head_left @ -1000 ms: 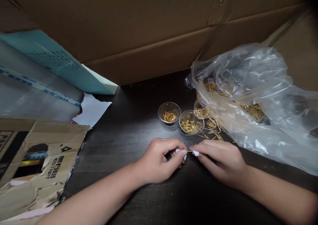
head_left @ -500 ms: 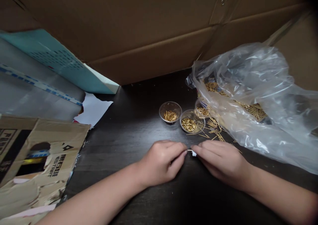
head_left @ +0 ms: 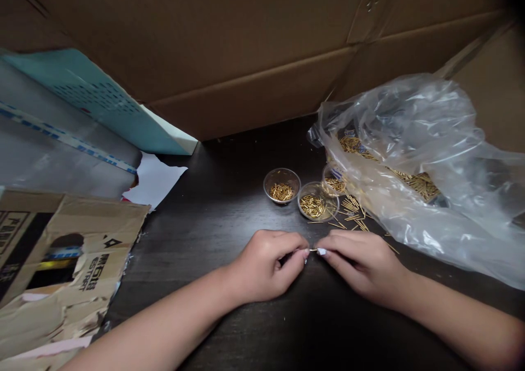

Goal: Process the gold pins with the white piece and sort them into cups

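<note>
A thin gold-coloured metal pin [head_left: 313,250] spans the small gap between my two hands above the dark table. My left hand [head_left: 273,264] pinches its left end between thumb and forefinger. At the other end, my right hand [head_left: 365,261] pinches it with thumb and fingertips. A small white piece [head_left: 322,252], perhaps tape, covers the right thumb's tip. Just behind the hands stand a clear plastic bowl [head_left: 268,177] and a second clear cup [head_left: 333,210], both holding short gold pieces. Longer gold pins [head_left: 356,212] lie loose beside the second cup.
A third clear cup [head_left: 327,170] sits partly under a big clear plastic bag [head_left: 422,109] with many gold pins inside. Cardboard walls [head_left: 246,43] enclose the back. At left lie a torn cardboard box [head_left: 118,223], a white paper scrap [head_left: 158,180] and a turquoise panel [head_left: 110,98].
My right thumb has shifted, and its white tip now lies against the pin rather than hanging below the fingers. More of the pin's gold shows. The gap inside my left hand's pinch has widened slightly.
</note>
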Demonstrator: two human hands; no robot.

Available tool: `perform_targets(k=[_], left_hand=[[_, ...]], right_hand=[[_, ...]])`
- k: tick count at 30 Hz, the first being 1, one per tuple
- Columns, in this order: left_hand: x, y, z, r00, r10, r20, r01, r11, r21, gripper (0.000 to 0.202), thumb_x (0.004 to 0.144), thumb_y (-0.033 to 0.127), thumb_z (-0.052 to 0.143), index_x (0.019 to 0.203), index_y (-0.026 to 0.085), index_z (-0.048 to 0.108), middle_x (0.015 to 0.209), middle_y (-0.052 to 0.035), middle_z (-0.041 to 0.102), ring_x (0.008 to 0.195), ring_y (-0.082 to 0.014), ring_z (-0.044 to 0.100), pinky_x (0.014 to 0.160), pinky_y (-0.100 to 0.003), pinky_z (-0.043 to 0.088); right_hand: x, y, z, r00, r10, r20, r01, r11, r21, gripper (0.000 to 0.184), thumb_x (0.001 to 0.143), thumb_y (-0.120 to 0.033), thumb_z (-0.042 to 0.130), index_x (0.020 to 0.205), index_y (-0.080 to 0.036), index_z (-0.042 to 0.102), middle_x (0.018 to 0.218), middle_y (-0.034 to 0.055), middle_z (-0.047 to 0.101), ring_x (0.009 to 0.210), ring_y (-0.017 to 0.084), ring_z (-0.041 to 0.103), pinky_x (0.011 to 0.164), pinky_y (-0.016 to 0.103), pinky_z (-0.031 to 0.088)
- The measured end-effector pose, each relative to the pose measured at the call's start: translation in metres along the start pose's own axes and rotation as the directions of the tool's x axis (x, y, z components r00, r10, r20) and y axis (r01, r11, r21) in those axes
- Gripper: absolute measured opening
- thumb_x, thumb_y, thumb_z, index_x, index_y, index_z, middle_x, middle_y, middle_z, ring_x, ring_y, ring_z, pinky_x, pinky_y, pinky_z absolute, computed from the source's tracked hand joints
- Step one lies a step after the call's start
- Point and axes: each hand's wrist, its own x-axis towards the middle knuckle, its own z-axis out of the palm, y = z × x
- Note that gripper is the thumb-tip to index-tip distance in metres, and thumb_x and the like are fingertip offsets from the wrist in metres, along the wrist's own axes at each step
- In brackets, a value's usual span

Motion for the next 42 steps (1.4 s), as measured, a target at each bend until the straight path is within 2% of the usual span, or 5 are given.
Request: perform_targets(k=[8,20,30,37,42], left_hand=[[0.0033,0.0048,-0.0046,0.984,-0.161,0.081,0.175,0.964,-0.200,0.017,0.094,0.019,0.054,0.085,0.012,0.067,0.062,-0.0002,0.064,0.052,-0.0088,0.055,0.051,-0.018,0.041],[0.0014,0.0018,-0.0018,0.998,-0.057,0.021,0.057,0.998,-0.024,0.015,0.092,0.014,0.054,0.085,0.013,0.067,0.065,0.0002,0.061,0.056,-0.0088,0.049,0.054,-0.020,0.037],[0.0032,0.0024,-0.0028,0.968,-0.229,0.108,0.251,0.913,-0.320,0.018,0.097,0.024,0.057,0.091,0.012,0.068,0.066,-0.0010,0.065,0.052,-0.0084,0.060,0.051,-0.017,0.046],[0.0018,0.0001,-0.0023,0.962,-0.241,0.129,0.272,0.888,-0.370,0.020,0.098,0.027,0.058,0.093,0.011,0.069,0.069,-0.0023,0.066,0.052,-0.0088,0.061,0.050,-0.017,0.049],[0.0020,0.0013,-0.0028,0.975,-0.201,0.100,0.223,0.922,-0.317,0.018,0.098,0.023,0.057,0.092,0.010,0.069,0.068,-0.0019,0.066,0.053,-0.0081,0.060,0.052,-0.017,0.048]], right_hand=[[0.0066,-0.0039,-0.0054,0.992,0.121,0.025,-0.124,0.981,0.148,0.015,0.099,-0.020,0.057,0.092,-0.020,0.070,0.080,0.0005,0.073,0.071,0.013,0.068,0.067,0.023,0.052],[0.0027,-0.0032,-0.0008,0.998,0.065,0.012,-0.065,0.996,0.057,0.017,0.100,-0.017,0.053,0.094,-0.019,0.069,0.079,0.0024,0.071,0.069,0.014,0.067,0.064,0.024,0.052],[0.0049,-0.0029,-0.0040,0.998,0.058,-0.025,-0.054,0.989,0.135,0.014,0.100,-0.017,0.054,0.096,-0.019,0.068,0.080,0.0024,0.071,0.070,0.014,0.067,0.065,0.025,0.052],[0.0051,-0.0037,-0.0047,0.998,0.065,-0.025,-0.061,0.986,0.153,0.014,0.099,-0.016,0.056,0.095,-0.019,0.068,0.079,0.0008,0.071,0.070,0.012,0.067,0.065,0.023,0.051],[0.0049,-0.0032,-0.0045,0.998,0.049,-0.029,-0.044,0.988,0.148,0.014,0.099,-0.015,0.056,0.095,-0.019,0.068,0.079,0.0009,0.070,0.068,0.012,0.066,0.064,0.023,0.050]])
